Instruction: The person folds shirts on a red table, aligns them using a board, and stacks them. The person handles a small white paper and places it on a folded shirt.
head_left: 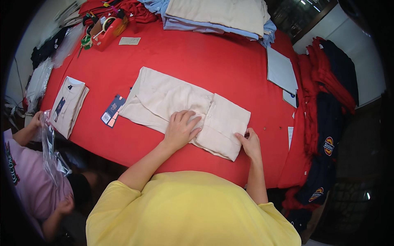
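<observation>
Beige garment is lying mid-table, slanting down to the right, on the red cover of the table. Right part is sitting as a flat panel with a raised edge running across; left part is showing creases. Left hand is resting palm-down just left of that edge, fingers spread, not grasping anything. Right hand is pinching the garment's right edge, thumb on top; fingertips are partly hiding.

Step looks like folding and squaring up. For doing it well: left hand should be pressing lightly and sweeping wrinkles outward, not bunching cloth; right hand should be pulling the edge straight, with just enough tension, lining up corners before creasing. Ripples left of the panel are probably needing flattening first, or they'd be showing through.

Tag is lying by the left end; can't tell if it's attached, so best not be tugging. Folded shirt is lying further left, likely a handy width guide. Co-worker is holding a clear bag beyond.
</observation>
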`<action>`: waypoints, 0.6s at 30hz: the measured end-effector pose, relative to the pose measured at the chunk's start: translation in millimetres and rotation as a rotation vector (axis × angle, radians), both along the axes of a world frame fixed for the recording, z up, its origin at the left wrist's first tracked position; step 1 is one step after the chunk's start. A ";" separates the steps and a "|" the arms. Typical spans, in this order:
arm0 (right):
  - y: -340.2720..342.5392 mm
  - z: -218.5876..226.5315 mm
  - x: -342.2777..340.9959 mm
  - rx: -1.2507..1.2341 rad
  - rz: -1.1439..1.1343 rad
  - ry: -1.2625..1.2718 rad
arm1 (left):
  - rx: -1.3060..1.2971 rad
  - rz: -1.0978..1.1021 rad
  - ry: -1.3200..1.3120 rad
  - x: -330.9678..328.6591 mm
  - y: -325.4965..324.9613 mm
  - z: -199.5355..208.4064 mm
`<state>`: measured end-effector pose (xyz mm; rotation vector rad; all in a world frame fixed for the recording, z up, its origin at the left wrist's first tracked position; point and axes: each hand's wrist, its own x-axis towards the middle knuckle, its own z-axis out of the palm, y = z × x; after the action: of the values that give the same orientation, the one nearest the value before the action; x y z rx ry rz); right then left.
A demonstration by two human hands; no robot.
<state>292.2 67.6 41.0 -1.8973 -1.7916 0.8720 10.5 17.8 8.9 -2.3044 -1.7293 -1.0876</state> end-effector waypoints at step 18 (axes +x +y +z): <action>15.2 121.9 -148.4 0.146 0.876 0.094 | -0.875 -0.243 -1.839 -34.8 39.4 43.3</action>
<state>143.8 82.8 162.9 -0.9111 -2.5595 1.0170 -24.3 57.2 52.2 -1.2770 -2.5323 -3.8197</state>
